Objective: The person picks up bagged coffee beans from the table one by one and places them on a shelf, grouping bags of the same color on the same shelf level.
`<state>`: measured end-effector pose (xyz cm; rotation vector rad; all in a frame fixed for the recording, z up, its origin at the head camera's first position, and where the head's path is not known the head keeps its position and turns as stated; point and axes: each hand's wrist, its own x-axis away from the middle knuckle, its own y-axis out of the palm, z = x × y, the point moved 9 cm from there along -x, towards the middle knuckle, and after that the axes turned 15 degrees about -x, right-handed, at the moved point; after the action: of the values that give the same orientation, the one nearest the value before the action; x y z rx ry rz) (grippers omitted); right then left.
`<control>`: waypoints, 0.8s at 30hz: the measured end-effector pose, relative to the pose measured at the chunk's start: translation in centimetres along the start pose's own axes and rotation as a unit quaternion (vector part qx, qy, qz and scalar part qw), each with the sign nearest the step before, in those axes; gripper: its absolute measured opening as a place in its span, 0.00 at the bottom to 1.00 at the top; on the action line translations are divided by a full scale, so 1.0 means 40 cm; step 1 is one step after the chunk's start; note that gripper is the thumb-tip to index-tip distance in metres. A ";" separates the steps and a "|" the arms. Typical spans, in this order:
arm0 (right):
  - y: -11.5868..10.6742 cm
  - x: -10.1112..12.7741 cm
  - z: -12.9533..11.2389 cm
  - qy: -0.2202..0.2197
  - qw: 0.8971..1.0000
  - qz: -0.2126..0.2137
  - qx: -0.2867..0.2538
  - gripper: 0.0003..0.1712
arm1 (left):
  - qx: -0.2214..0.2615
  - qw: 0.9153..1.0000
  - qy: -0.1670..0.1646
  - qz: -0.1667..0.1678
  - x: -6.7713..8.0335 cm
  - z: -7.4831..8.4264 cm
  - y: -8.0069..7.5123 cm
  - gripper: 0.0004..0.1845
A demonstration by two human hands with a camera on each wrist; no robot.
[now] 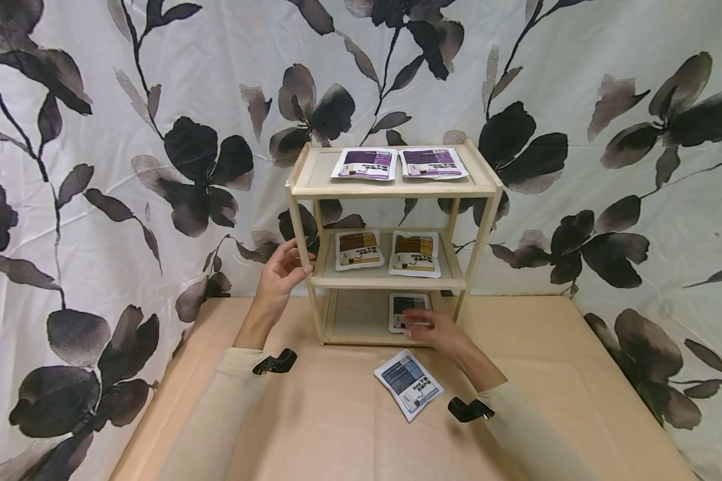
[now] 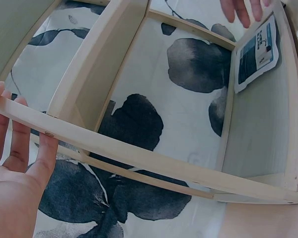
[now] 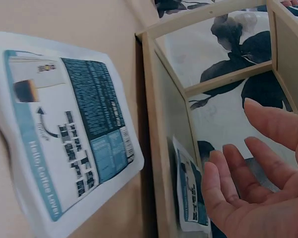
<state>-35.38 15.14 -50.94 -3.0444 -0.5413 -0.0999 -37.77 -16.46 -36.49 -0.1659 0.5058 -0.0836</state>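
Observation:
My left hand [image 1: 279, 272] holds the left front post of a small wooden three-tier shelf [image 1: 391, 283], thumb on one side and fingers on the other. In the left wrist view the fingers [image 2: 42, 161] lie along that post. My right hand [image 1: 439, 332] is at the bottom tier, holding nothing, its fingers relaxed and apart in the right wrist view. Close by its fingertips, a coffee packet [image 1: 400, 308] with a dark label lies on the bottom tier, partly covered by the hand. Another coffee packet [image 1: 408, 383], blue-labelled, lies on the table before the shelf.
Two purple coffee packets [image 1: 366, 164] lie side by side on the top tier. The middle tier bears two more, a brown packet [image 1: 359, 250] and a yellow-brown packet [image 1: 414, 254]. Behind the table [image 1: 331, 414] hangs a white floral cloth [image 1: 216, 80].

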 end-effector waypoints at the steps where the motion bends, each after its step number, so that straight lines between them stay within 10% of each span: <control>1: 0.004 0.004 0.003 0.002 1.000 -0.007 0.000 0.33 | 0.000 1.000 0.001 0.000 0.000 0.000 0.000 0.29; 24: 0.029 0.059 0.082 0.018 0.998 -0.066 0.013 0.34 | -0.002 1.000 -0.002 0.004 0.001 0.001 -0.003 0.28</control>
<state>-32.57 15.04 -54.07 -2.9721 -0.7359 -0.1513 -37.71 -16.58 -36.45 -0.1678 0.5036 -0.0736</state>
